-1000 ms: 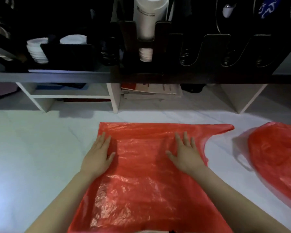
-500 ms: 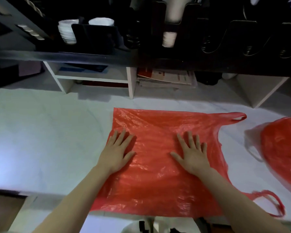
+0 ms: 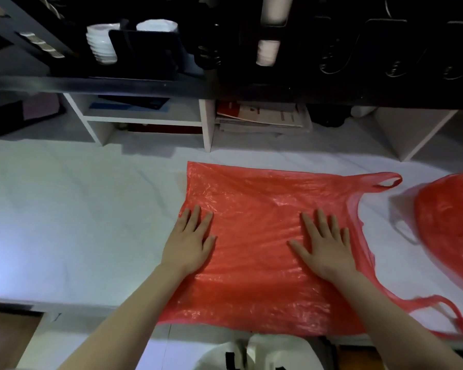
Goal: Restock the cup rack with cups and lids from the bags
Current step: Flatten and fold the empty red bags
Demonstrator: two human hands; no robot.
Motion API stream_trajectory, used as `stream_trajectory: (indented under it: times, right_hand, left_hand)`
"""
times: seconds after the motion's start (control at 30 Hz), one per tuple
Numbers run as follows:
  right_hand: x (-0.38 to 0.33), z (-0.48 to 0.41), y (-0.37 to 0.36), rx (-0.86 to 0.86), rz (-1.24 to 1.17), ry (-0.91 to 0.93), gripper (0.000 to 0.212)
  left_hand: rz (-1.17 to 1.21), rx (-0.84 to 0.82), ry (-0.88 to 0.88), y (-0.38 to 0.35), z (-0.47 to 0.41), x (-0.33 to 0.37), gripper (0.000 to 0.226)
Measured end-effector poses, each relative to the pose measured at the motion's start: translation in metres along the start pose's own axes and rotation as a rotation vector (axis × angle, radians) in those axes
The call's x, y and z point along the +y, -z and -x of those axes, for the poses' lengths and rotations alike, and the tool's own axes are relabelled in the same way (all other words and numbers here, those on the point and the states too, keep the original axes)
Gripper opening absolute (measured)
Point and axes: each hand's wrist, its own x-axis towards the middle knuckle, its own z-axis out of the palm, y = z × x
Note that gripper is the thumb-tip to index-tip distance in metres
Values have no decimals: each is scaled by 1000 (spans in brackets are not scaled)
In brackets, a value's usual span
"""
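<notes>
Left hand [image 3: 189, 244], right hand [image 3: 325, 247] unmoved on bag [image 3: 257, 206], second bag [image 3: 449, 225] right

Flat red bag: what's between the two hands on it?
Head view: only bare plastic. The left hand and right hand both press flat on the red bag, with nothing lying between them.

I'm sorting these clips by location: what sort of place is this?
Likely a café or drink shop: a dark cup rack with spring slots holds stacked paper cups, white lids or bowls sit stacked beside it, above a white counter.
</notes>
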Motion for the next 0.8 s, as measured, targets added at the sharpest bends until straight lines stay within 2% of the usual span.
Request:
stream_trajectory:
  times: [0.1, 0.23, 0.43, 0.67, 0.8]
  right_hand:
    - [-9, -6, 10, 11, -12, 2, 85]
    - [-44, -27, 24, 94, -25, 154, 78]
    - [-107, -53, 21, 39, -19, 327, 74]
    - [-187, -91, 24, 22, -19, 554, 59]
    - [-219, -117, 22, -8, 48, 643, 59]
  left_hand:
    - [-16, -14, -12, 0, -3, 0, 60]
    - [-17, -14, -9, -1, -5, 1, 61]
    - [-16, -20, -9, -3, -5, 0, 65]
    - [-4, 13, -5, -3, -3, 2, 62]
    - [9, 33, -7, -1, -3, 2, 63]
